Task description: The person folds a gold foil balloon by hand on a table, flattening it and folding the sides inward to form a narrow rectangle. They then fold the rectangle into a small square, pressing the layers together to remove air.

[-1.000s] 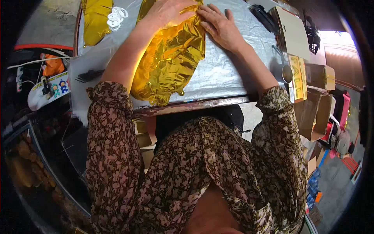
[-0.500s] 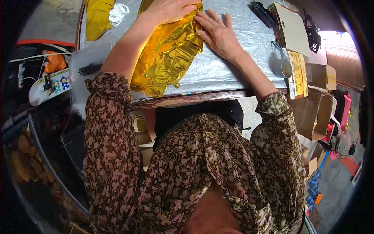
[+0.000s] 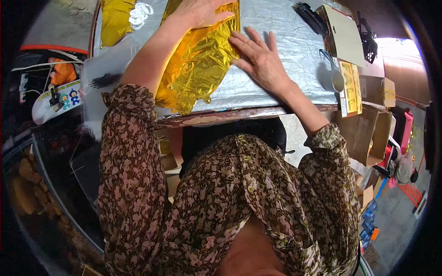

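Note:
A shiny gold foil sheet, looking like a flat foil balloon (image 3: pixel 202 69), lies lengthwise on the silver-covered table (image 3: pixel 281 27). My left hand (image 3: pixel 202 13) rests flat across its upper part, fingers stretched to the right; the top of that hand is near the frame's edge. Beside the foil's right edge, my right hand (image 3: pixel 261 60) lies with its fingers spread, the fingertips at or touching the foil's border and the palm over the silver cover. The foil is creased, with small tabs along its lower end.
Another gold foil piece (image 3: pixel 115 20) and a bundle of white string (image 3: pixel 140 16) lie at the upper left. A mug (image 3: pixel 335 82), a yellow lettered package (image 3: pixel 351 87) and a black object (image 3: pixel 312 18) stand along the right side. Cardboard boxes (image 3: pixel 363 131) are beyond the table edge.
My right hand has shifted slightly down, its fingers spreading a little wider. The foil's right edge has drawn in to the left. My left hand stays nearly in place on the foil.

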Action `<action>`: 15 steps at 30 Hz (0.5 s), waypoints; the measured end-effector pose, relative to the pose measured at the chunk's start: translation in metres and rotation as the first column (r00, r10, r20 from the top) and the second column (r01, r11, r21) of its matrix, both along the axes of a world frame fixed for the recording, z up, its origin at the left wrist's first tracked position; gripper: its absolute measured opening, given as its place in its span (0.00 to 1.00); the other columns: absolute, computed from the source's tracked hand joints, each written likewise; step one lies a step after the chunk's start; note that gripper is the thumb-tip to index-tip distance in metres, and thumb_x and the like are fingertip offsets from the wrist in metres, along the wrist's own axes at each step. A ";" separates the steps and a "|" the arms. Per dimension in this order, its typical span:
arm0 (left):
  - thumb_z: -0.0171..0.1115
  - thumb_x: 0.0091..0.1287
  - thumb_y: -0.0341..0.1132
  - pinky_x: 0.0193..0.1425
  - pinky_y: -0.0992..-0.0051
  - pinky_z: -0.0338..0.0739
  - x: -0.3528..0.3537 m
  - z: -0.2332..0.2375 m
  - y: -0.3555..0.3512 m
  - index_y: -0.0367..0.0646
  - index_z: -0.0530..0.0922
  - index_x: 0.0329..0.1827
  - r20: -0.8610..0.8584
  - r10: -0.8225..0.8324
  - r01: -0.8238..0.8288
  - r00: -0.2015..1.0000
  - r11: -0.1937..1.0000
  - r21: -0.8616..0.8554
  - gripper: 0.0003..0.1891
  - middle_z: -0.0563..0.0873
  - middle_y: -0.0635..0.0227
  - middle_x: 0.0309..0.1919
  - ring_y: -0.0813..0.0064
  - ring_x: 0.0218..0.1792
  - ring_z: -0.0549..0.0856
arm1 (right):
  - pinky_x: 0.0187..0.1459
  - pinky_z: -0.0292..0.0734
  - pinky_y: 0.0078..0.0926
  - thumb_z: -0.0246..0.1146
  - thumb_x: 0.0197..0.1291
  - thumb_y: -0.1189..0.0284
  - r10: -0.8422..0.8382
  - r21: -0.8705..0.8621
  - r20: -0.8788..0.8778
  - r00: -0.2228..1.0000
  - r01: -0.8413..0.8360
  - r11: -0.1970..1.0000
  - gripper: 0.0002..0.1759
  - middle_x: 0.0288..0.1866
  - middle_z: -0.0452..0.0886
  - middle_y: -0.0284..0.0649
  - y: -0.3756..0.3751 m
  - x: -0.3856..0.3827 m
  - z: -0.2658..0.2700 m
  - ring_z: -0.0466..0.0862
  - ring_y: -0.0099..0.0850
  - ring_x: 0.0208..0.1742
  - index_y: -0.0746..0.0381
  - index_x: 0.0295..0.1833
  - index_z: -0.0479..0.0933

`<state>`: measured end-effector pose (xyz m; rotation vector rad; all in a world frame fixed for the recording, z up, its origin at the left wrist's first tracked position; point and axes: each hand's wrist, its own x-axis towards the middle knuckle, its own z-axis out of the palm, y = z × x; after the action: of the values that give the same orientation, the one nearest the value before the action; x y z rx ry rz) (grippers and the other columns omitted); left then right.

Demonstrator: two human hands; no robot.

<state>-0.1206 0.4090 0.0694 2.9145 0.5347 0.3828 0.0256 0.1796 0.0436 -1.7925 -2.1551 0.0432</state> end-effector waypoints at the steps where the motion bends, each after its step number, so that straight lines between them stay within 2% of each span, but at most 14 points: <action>1: 0.61 0.75 0.55 0.75 0.56 0.73 0.001 0.001 0.000 0.52 0.81 0.71 -0.009 0.005 -0.005 1.000 1.000 -0.001 0.27 0.80 0.60 0.74 0.57 0.73 0.79 | 0.84 0.42 0.68 0.63 0.74 0.51 0.008 -0.010 -0.007 1.000 -0.008 1.000 0.34 0.84 0.70 0.33 -0.003 -0.001 0.003 0.60 0.45 0.88 0.51 0.81 0.71; 4: 0.59 0.75 0.56 0.76 0.56 0.73 0.002 -0.003 0.002 0.52 0.80 0.73 -0.035 0.012 -0.011 0.999 1.000 0.028 0.29 0.79 0.61 0.75 0.57 0.74 0.77 | 0.84 0.42 0.68 0.64 0.74 0.52 0.055 -0.032 -0.057 0.997 -0.056 0.998 0.34 0.83 0.71 0.34 -0.009 0.001 0.013 0.60 0.45 0.88 0.51 0.81 0.71; 5: 0.59 0.75 0.56 0.76 0.56 0.73 0.002 -0.004 0.002 0.52 0.80 0.73 -0.030 0.016 -0.015 0.999 0.999 0.036 0.29 0.79 0.61 0.75 0.57 0.74 0.77 | 0.84 0.42 0.68 0.61 0.77 0.54 0.014 -0.044 -0.039 0.999 -0.016 0.999 0.32 0.84 0.69 0.34 -0.010 0.002 0.014 0.60 0.46 0.88 0.50 0.81 0.69; 7: 0.63 0.75 0.53 0.71 0.57 0.75 0.003 -0.011 0.003 0.49 0.83 0.66 0.066 -0.022 0.017 0.998 0.997 0.075 0.24 0.84 0.57 0.67 0.55 0.69 0.80 | 0.84 0.41 0.68 0.59 0.79 0.55 -0.030 -0.020 -0.034 0.999 0.030 0.999 0.31 0.85 0.68 0.34 -0.003 0.008 0.009 0.59 0.46 0.88 0.50 0.82 0.68; 8: 0.63 0.75 0.53 0.71 0.57 0.75 0.002 -0.014 0.004 0.49 0.83 0.66 0.067 -0.024 0.019 0.997 0.997 0.077 0.24 0.84 0.57 0.67 0.55 0.69 0.80 | 0.84 0.41 0.68 0.56 0.81 0.56 -0.078 0.002 -0.032 0.996 0.078 0.997 0.30 0.86 0.67 0.34 0.001 0.010 0.006 0.59 0.46 0.88 0.49 0.83 0.67; 10: 0.63 0.76 0.53 0.69 0.56 0.79 0.002 -0.018 0.008 0.54 0.81 0.70 0.076 -0.047 0.035 0.996 0.987 0.157 0.25 0.83 0.69 0.71 0.60 0.69 0.82 | 0.84 0.41 0.68 0.53 0.83 0.58 -0.095 -0.009 -0.011 0.995 0.095 0.995 0.29 0.87 0.65 0.34 0.010 0.012 0.003 0.58 0.46 0.88 0.49 0.84 0.65; 12: 0.64 0.76 0.54 0.69 0.56 0.79 0.003 -0.020 0.009 0.54 0.81 0.70 0.086 -0.056 0.042 0.995 0.986 0.163 0.25 0.83 0.68 0.71 0.59 0.69 0.83 | 0.84 0.41 0.68 0.54 0.82 0.58 -0.069 0.011 0.070 0.995 0.069 0.998 0.29 0.86 0.66 0.34 0.016 0.011 -0.001 0.59 0.45 0.88 0.49 0.84 0.64; 15: 0.64 0.75 0.54 0.69 0.56 0.80 0.004 -0.020 0.009 0.54 0.81 0.70 0.071 -0.038 0.027 0.997 0.989 0.149 0.25 0.83 0.67 0.71 0.59 0.68 0.83 | 0.84 0.41 0.68 0.54 0.82 0.59 -0.060 0.005 0.059 0.996 0.060 0.998 0.29 0.86 0.66 0.33 0.018 0.009 -0.001 0.59 0.45 0.88 0.49 0.84 0.65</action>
<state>-0.1164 0.4183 0.0496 3.0314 0.4666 0.5457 0.0349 0.1978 0.0430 -1.8784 -2.1385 -0.0278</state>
